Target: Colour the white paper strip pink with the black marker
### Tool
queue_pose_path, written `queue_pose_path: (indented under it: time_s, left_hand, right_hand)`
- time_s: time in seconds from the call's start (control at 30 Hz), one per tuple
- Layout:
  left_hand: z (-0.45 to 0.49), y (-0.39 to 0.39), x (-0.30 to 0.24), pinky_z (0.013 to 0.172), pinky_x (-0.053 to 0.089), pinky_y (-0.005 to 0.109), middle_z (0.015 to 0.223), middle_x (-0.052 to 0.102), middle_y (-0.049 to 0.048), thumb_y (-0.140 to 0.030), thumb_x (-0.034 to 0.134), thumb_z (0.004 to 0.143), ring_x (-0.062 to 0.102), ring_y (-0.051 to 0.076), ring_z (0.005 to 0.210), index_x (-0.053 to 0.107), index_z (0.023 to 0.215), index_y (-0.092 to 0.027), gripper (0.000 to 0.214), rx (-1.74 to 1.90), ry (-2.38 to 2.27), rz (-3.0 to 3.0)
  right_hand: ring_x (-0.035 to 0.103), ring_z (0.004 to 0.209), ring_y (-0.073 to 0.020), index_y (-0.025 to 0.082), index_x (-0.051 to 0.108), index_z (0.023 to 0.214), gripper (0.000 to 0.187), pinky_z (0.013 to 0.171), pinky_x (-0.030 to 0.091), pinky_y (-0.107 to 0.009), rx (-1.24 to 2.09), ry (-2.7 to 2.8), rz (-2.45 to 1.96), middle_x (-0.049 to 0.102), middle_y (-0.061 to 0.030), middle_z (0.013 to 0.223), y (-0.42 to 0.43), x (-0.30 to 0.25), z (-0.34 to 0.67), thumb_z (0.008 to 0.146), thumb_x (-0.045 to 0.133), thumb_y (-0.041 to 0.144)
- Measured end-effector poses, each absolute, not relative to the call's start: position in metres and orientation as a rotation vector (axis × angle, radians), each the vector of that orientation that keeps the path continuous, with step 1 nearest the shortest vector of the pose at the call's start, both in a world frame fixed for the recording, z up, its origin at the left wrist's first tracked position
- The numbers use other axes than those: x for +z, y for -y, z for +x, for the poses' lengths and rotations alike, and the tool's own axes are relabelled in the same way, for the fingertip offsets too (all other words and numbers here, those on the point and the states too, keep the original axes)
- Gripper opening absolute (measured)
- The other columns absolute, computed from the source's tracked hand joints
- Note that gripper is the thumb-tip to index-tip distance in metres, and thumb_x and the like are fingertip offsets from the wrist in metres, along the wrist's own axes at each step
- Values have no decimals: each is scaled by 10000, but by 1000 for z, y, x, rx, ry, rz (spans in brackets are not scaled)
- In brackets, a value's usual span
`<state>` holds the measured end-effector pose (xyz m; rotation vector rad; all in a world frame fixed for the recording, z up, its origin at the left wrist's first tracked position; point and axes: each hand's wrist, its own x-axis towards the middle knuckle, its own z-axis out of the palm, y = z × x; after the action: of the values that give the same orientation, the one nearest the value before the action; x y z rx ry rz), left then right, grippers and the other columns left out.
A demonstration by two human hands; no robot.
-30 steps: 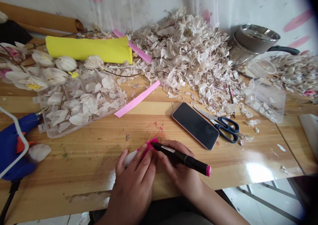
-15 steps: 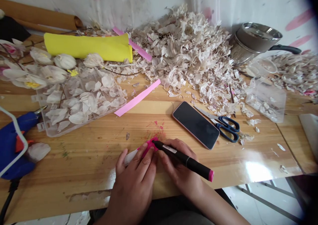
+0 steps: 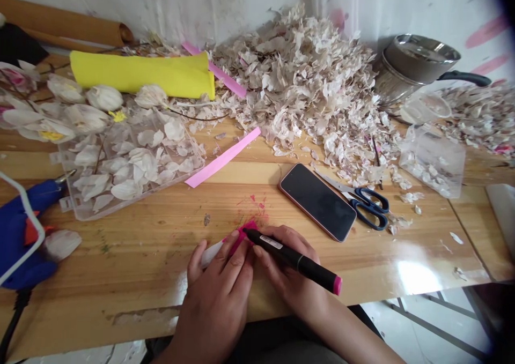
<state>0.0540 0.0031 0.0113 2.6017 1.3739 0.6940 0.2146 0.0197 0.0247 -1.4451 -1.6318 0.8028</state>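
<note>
The left hand (image 3: 219, 294) lies flat at the near edge of the worktop (image 3: 161, 246), fingers stretched out and close together, pinning down a small piece that seems to be a petal (image 3: 242, 234). The piece's white end shows between thumb and forefinger, and its far end is bright pink. The right hand (image 3: 292, 275) is closed round a black marker (image 3: 293, 259) in a writing grip. The marker's tip touches the pink end of the petal, just beside the left fingertips, and its pink-capped back end points near and right. Pink ink marks spot the wood just beyond the petal.

A phone (image 3: 317, 201) lies face up, right of and beyond the hands, with blue-handled scissors (image 3: 362, 200) just beside it on the right. A pink strip (image 3: 223, 157) lies slantwise farther off. On the left, a clear tray (image 3: 68, 206) holds white petals. A blue glue gun (image 3: 24, 235) lies at the left edge. A yellow roll (image 3: 140, 74) lies at the far left. A big heap of pale scraps (image 3: 306, 80) fills the far middle. On the far right stand a steel pot (image 3: 418, 64) and a clear box (image 3: 432, 160).
</note>
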Motion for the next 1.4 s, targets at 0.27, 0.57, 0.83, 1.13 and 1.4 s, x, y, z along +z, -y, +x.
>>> queue_pose_path:
  time_s: [0.27,0.57,0.83,1.13,1.4]
  left_hand:
    - [52,-5,11,1096,225,487,1123,731,125,-56,411,890,653,304,1081,683,947,-136,290,676,-1329,2652]
    - [53,-3,9,1107,220,494,1149,723,128,-64,400,907,644,310,1100,699,1005,-112,318,697,-1341,2603]
    - [57,2,6,1148,169,488,1168,719,115,-151,367,971,628,294,1137,707,1028,-124,346,742,-1433,2454]
    - [56,1,7,1149,176,484,1164,722,106,-130,378,969,633,285,1131,703,1042,-118,334,725,-1422,2482]
    - [57,2,7,1148,167,485,1172,718,114,-153,371,979,628,292,1138,706,1044,-116,343,714,-1420,2478]
  right_hand:
    - [684,734,-190,213,639,1003,123,688,560,-316,795,1646,-1440,721,-30,829,-21,26,214,885,640,178]
    - [676,730,-179,213,643,999,135,699,551,-306,790,1598,-1441,714,-27,838,-20,23,215,878,648,154]
    - [668,735,-181,206,617,1025,161,708,546,-318,639,1593,-1495,700,-28,841,-18,23,214,877,631,144]
    - [649,732,-174,213,612,1016,170,694,530,-308,649,1564,-1491,685,-22,846,-19,22,217,869,631,130]
    - [635,707,-165,199,611,987,140,669,522,-294,654,1582,-1459,665,-21,812,-18,24,217,865,631,133]
